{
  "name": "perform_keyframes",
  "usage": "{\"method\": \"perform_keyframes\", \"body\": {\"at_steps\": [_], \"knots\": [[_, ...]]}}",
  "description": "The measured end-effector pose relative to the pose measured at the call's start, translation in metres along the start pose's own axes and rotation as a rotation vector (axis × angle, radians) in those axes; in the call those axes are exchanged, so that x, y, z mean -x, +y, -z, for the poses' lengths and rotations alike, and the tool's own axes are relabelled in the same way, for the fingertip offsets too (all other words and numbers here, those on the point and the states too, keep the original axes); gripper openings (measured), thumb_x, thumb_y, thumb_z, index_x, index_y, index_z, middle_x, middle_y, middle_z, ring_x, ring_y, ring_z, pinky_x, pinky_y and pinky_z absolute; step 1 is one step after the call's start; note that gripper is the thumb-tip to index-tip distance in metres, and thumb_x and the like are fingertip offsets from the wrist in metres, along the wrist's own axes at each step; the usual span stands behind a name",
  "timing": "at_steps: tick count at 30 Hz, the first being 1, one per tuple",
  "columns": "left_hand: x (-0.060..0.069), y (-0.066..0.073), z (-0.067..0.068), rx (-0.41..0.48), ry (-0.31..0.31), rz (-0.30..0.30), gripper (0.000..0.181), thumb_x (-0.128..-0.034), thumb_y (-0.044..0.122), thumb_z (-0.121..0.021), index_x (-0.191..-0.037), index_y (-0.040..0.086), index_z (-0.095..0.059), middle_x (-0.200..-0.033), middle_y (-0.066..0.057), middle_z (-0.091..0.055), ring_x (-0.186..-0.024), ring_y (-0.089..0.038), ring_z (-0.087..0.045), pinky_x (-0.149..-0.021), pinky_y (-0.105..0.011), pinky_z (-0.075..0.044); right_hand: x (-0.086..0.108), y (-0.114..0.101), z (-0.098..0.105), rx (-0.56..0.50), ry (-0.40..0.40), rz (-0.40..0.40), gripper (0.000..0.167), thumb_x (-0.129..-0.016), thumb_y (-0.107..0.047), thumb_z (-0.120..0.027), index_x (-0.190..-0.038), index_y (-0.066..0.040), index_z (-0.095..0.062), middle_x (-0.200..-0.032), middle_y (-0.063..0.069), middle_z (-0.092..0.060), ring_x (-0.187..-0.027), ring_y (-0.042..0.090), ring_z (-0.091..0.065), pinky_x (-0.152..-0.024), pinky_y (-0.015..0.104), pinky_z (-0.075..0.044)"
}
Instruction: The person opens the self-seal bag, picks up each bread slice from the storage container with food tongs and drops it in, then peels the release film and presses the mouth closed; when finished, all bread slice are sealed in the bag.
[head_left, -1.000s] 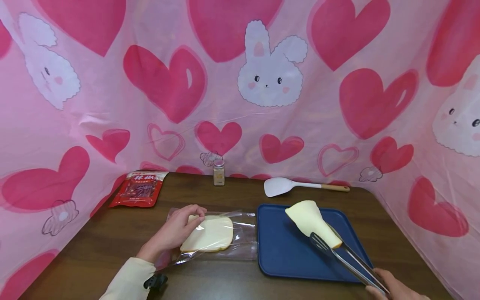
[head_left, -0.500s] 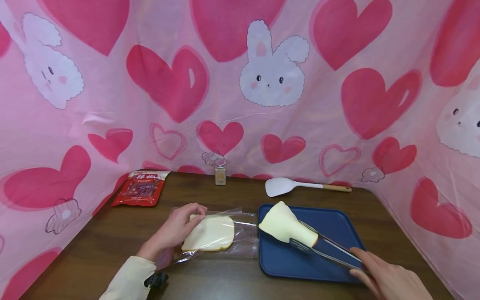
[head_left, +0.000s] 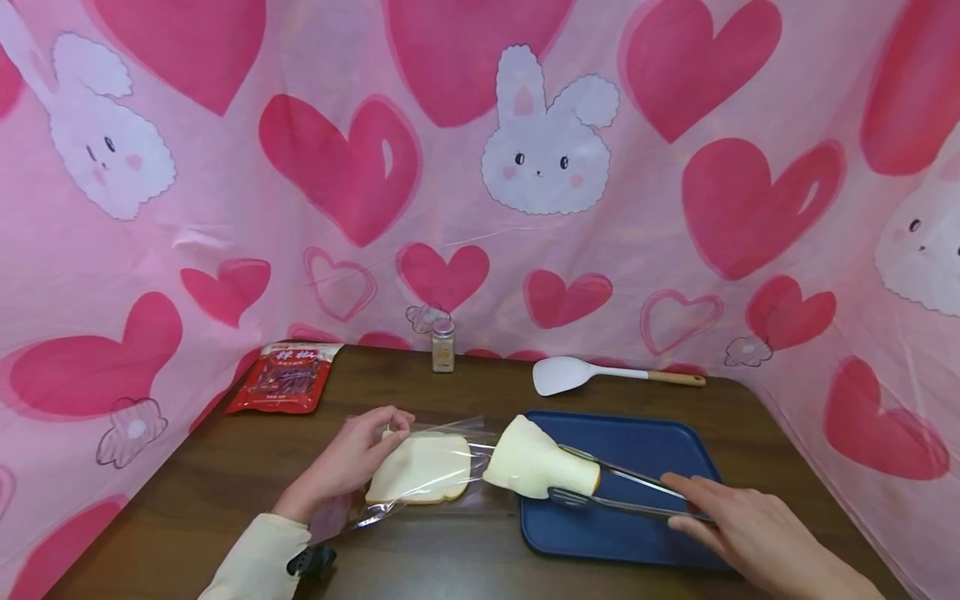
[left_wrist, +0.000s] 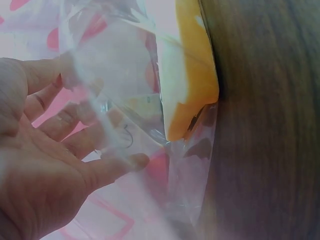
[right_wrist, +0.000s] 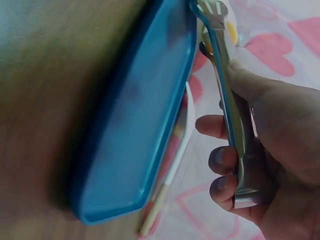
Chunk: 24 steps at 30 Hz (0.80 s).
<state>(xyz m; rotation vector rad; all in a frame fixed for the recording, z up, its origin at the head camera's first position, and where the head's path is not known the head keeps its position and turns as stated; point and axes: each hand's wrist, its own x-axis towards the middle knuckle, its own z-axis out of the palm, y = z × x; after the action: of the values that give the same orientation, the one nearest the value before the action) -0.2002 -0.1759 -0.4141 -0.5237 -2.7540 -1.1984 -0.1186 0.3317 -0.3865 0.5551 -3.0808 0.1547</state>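
Observation:
My right hand (head_left: 750,521) grips metal tongs (head_left: 645,479), fingers curled round the handles in the right wrist view (right_wrist: 270,135). Between the tongs' tips a folded bread slice (head_left: 536,462) hangs over the left edge of the blue tray (head_left: 630,546) and the open end of a clear bag. Another bread slice (head_left: 423,471) lies inside the clear bag (head_left: 476,500). My left hand (head_left: 352,458) is at the bag's left part; in the left wrist view the hand (left_wrist: 50,145) has bent, spread fingers against the film. Whether it pinches the film is unclear.
A red food packet (head_left: 288,379) lies at the back left. Near the back edge stand a small spice jar (head_left: 443,350) and, to its right, a white spatula (head_left: 562,375) with a wooden handle. Patterned pink cloth surrounds the dark wooden table (head_left: 420,558).
My right hand has moved left with the tongs and the folded slice, from above the tray to the tray's left edge beside the bag. The left hand has stayed nearly still.

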Motion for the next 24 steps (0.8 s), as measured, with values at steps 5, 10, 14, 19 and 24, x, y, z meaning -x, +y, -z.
{"method": "perform_keyframes", "body": {"at_steps": [5,10,14,19,24], "knots": [[0.001,0.0,-0.003,-0.056,0.035,-0.069,0.005,-0.1048,0.017,-0.066,-0.102,0.015,-0.069,-0.129,-0.005,-0.075,-0.122,-0.034,-0.067,-0.107,-0.064,-0.039,-0.005,-0.001,0.008,0.025,-0.003,0.091,0.054,-0.096,-0.059,-0.068,-0.137,-0.024,-0.067,-0.102,-0.018,-0.071,-0.08,-0.003,-0.06,-0.066,0.034,-0.061],[0.003,0.0,-0.006,-0.102,0.051,-0.103,0.004,-0.104,0.017,-0.067,-0.103,0.016,-0.071,-0.124,-0.002,-0.076,-0.124,-0.034,-0.067,-0.104,-0.057,-0.037,-0.013,-0.003,0.015,0.046,0.011,0.188,0.051,-0.097,-0.056,-0.068,-0.134,-0.022,-0.069,-0.092,-0.025,-0.064,-0.075,-0.007,-0.052,-0.06,0.026,-0.051],[0.003,0.001,-0.008,-0.102,0.042,-0.077,0.004,-0.1038,0.019,-0.067,-0.103,0.017,-0.071,-0.124,-0.002,-0.076,-0.125,-0.034,-0.066,-0.105,-0.057,-0.034,-0.019,-0.006,0.02,0.051,-0.002,0.221,0.051,-0.097,-0.057,-0.068,-0.134,-0.023,-0.07,-0.098,-0.02,-0.069,-0.081,-0.004,-0.059,-0.064,0.029,-0.054],[0.002,-0.001,-0.011,-0.102,0.041,-0.062,0.006,-0.1028,0.02,-0.069,-0.101,0.015,-0.071,-0.124,-0.003,-0.076,-0.124,-0.033,-0.066,-0.106,-0.057,-0.034,-0.028,-0.006,0.025,0.026,-0.015,0.272,0.053,-0.097,-0.058,-0.067,-0.136,-0.022,-0.069,-0.106,-0.013,-0.074,-0.089,0.004,-0.067,-0.069,0.034,-0.059],[0.002,-0.002,-0.012,-0.075,0.036,-0.048,0.006,-0.1021,0.019,-0.07,-0.103,0.014,-0.071,-0.126,-0.005,-0.075,-0.126,-0.034,-0.066,-0.11,-0.062,-0.035,-0.038,-0.004,0.028,-0.019,-0.055,0.295,0.058,-0.097,-0.059,-0.066,-0.139,-0.018,-0.068,-0.11,-0.011,-0.074,-0.091,0.004,-0.066,-0.07,0.033,-0.058]]}}
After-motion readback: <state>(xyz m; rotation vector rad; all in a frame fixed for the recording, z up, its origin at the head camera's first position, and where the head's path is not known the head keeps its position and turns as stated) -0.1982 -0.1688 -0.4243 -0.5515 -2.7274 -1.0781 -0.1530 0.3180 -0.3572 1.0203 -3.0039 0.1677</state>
